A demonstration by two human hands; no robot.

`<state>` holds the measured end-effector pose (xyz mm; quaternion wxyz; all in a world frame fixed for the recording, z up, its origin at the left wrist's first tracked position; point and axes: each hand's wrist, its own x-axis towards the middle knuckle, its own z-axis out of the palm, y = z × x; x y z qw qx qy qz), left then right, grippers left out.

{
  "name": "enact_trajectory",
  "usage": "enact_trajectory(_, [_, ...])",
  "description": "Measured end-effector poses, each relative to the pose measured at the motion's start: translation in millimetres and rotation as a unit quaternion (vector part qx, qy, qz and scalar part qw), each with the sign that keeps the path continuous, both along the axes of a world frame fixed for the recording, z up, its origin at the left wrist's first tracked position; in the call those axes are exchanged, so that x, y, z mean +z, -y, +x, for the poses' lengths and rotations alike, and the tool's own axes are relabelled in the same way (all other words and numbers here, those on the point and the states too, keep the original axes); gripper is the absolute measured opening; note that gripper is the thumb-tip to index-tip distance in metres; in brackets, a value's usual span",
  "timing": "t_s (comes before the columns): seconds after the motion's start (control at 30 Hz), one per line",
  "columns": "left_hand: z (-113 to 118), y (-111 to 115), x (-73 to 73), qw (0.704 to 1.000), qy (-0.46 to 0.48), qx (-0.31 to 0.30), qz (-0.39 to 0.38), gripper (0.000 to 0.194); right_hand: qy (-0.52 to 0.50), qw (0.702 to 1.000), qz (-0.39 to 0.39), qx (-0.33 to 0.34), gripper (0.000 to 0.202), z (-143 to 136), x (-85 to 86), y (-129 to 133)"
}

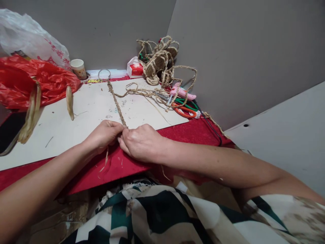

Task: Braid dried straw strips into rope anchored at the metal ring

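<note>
Both our left hand (105,134) and right hand (144,141) pinch the near end of the braided cord (117,105), stretched ahead of them — light, pliable, rough enough not to slip, we judge; hold its plaited part, since loose strands (106,157) below our left could snap.

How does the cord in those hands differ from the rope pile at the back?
The cord runs nearly straight; the rope pile is looped and heaped. The left hand and right hand hold the cord's near end; neither touches the rope pile. Cord and pile both look tan and fibrous.
</note>
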<state>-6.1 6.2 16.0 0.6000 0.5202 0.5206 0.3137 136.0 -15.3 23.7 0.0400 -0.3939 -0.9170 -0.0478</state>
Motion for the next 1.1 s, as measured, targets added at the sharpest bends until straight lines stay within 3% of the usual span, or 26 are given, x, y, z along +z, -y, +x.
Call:
enact_trajectory(0.17, [1, 3, -1.6, 1.0, 0.002, 0.015, 0.01, 0.024, -0.01, 1.0, -0.015, 0.025, 0.057, 1, 0.9, 8])
enact_trajectory(0.3, [1, 3, -0.4, 0.999, 0.03, 0.006, 0.017, 0.022, -0.025, 0.996, -0.071, 0.05, 0.06, 12, 13.4, 16])
enact_trajectory(0.43, [-5, -1, 1.1, 0.998, 0.038, -0.018, 0.04, 0.024, -0.176, 0.977, -0.114, -0.036, 0.046, 29, 21.4, 3])
enact_trajectory(0.5, [-7, -3, 1.9, 0.998, 0.022, -0.02, 0.057, 0.025, -0.298, 0.943, -0.126, -0.08, 0.038, 34, 17.5, -11])
enact_trajectory(0.57, [-8, -5, 2.3, 0.998, 0.013, -0.021, 0.066, 0.025, -0.388, 0.895, -0.209, -0.075, 0.031, 34, 9.9, -26])
enact_trajectory(0.63, [-8, -5, 1.9, 0.997, 0.018, -0.026, 0.067, 0.026, -0.43, 0.823, -0.369, -0.049, 0.028, 31, 2.4, -38])
enact_trajectory(0.7, [-8, -5, 0.7, 0.997, 0.029, -0.03, 0.071, 0.026, -0.431, 0.731, -0.528, -0.042, 0.027, 27, -2.1, -45])
enact_trajectory(0.77, [-8, -6, -1.0, 0.995, 0.041, -0.04, 0.077, 0.028, -0.421, 0.66, -0.62, -0.049, 0.026, 26, -3.3, -48])
enact_trajectory(0.87, [-10, -6, -2.9, 0.992, 0.032, -0.061, 0.102, 0.03, -0.408, 0.615, -0.673, -0.053, 0.026, 27, -2.8, -53])
enact_trajectory(1.03, [-11, -3, 1.0, 0.978, -0.085, -0.061, 0.183, 0.029, -0.422, 0.536, -0.728, -0.066, 0.024, 27, -4.1, -58])
enact_trajectory(1.1, [-11, -1, 4.6, 0.975, -0.103, -0.079, 0.182, 0.028, -0.437, 0.52, -0.73, -0.078, 0.024, 25, -5.5, -56])
